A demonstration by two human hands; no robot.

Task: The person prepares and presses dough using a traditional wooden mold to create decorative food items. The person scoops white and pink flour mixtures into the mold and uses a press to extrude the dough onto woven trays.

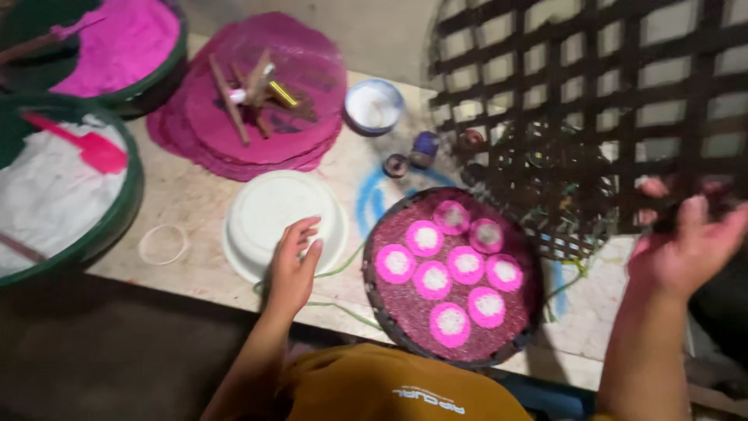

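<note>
Eight pink-rimmed discs (pixel 450 273) already fill the round tray (pixel 374 284), while left of it the left hand (pixel 292 269) (fingers loosely spread) rests on an upturned white bowl (pixel 261 206) and the right hand (pixel 686 242) grips a dark lattice (pixel 592 101).

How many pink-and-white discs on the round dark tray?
8, all on the round tray: top; upper right; upper left; far left; centre; right; lower centre; bottom right; bottom. Correction: 9. None appear hidden.

The person wears a mustard-yellow shirt (pixel 389 390) with small white lettering; both forearms are bare.
</note>
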